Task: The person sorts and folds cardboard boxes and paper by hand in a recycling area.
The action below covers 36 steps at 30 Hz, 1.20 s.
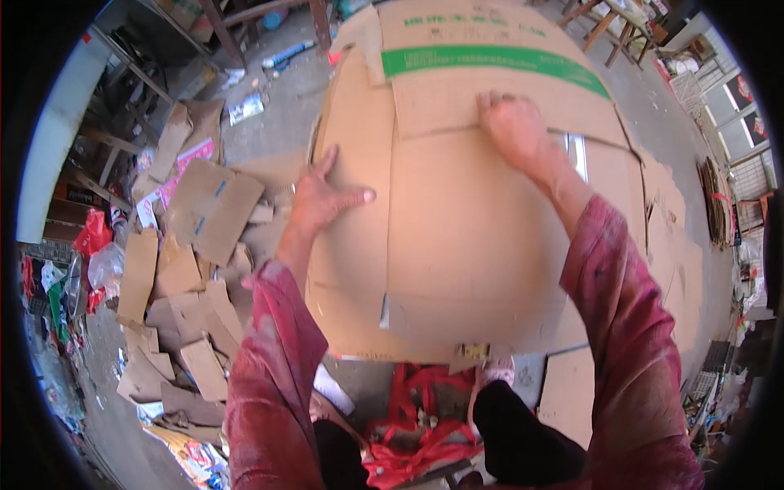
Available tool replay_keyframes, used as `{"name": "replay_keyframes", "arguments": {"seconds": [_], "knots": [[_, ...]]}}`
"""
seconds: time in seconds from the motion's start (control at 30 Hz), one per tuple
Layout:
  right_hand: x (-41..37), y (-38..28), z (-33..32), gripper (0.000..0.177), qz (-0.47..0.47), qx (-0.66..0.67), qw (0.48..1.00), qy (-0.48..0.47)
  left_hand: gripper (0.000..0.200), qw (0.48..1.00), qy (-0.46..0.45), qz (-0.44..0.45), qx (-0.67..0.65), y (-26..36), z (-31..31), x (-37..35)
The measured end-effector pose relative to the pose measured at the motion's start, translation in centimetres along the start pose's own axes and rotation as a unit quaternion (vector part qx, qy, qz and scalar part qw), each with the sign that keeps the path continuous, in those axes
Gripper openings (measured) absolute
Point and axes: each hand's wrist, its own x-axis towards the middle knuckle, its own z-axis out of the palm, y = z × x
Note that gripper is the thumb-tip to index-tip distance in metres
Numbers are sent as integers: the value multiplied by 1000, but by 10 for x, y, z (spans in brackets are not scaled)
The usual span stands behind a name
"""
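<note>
A large brown cardboard box [469,220], largely flattened, lies in front of me. A cardboard flap [441,102] with a green printed band crosses its far part. My left hand [321,198] rests at the box's left edge, with thumb and a finger spread apart on the cardboard; its other fingers are partly hidden. My right hand [514,131] is closed at the flap's near edge, its fingers curled over the cardboard and partly hidden from view.
Torn cardboard pieces [214,211] lie heaped on the left floor. Red straps [420,429] are between my feet. A tied cardboard stack [717,200] stands at the right. Wooden legs [322,24] and a wooden stool [625,28] are at the back.
</note>
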Motion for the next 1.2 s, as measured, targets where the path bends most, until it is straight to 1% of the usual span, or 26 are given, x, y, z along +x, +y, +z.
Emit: {"name": "replay_keyframes", "arguments": {"seconds": [0.03,0.07,0.13,0.17,0.2,0.23,0.27,0.33,0.37,0.4,0.47,0.5,0.53,0.6,0.63,0.67,0.77,0.83,0.87,0.9,0.93,1.0,1.03,1.07,1.13,1.2], "knots": [[2,1,-1,12,-8,-8,999,-35,102,1000,-4,13,-13,-6,3,2],[6,4,-3,13,-17,-15,997,-71,103,999,-17,16,-36,2,0,0],[9,9,0,14,-8,-7,996,-91,104,997,-39,2,-59,6,-1,-3],[9,11,1,14,-12,0,995,-100,102,1000,-16,19,6,3,2,-2],[9,13,2,19,-10,-3,993,-119,100,997,7,38,70,-1,4,0],[7,11,0,26,-9,-6,990,-140,100,997,0,27,67,-2,4,1],[7,5,-15,26,-14,-1,988,-151,101,998,-3,33,53,1,2,2],[7,-6,-39,56,50,14,949,-309,103,999,-17,28,34,-1,4,-1],[-8,24,12,53,-10,38,993,-113,103,999,-11,34,36,-1,4,0],[-19,23,10,53,-10,40,992,-119,103,998,-6,43,39,-1,3,1],[-46,11,-12,56,105,130,985,-35,103,999,-12,45,27,0,2,1],[-61,-2,-27,61,131,137,981,-34,104,999,-17,46,16,0,3,-1],[-74,-11,-31,61,134,135,981,-44,104,999,-27,42,11,0,4,-4],[-98,-24,-31,65,174,111,977,-51,103,999,-40,19,1,1,5,-7],[-104,-28,-30,66,183,134,973,-48,102,999,-44,9,-3,2,6,-9],[-107,-30,-28,66,187,130,972,-50,102,999,-45,0,-5,3,6,-11],[-110,-32,-23,65,179,178,967,-16,100,998,-47,-29,-6,9,6,-18],[-112,-34,-21,65,187,164,968,-12,99,998,-50,-41,-6,15,8,-23],[-113,-35,-19,65,190,152,970,-7,99,998,-55,-33,-6,23,11,-29],[-115,-35,-16,65,196,148,969,5,94,983,30,5,184,30,14,-37],[-116,-36,-16,65,206,141,968,5,89,924,117,44,362,38,17,-48],[-117,-39,-15,66,211,151,966,13,80,924,95,236,286,43,32,-78],[-117,-40,-15,67,220,171,960,11,80,918,38,268,288,52,47,-98],[-118,-42,-5,67,230,160,960,13,80,908,-16,303,290,63,62,-116],[-122,-37,27,50,170,71,974,131,83,893,-60,215,391,69,86,-131],[-125,-42,28,72,226,157,960,49,85,892,-81,203,395,72,85,-129]]}}
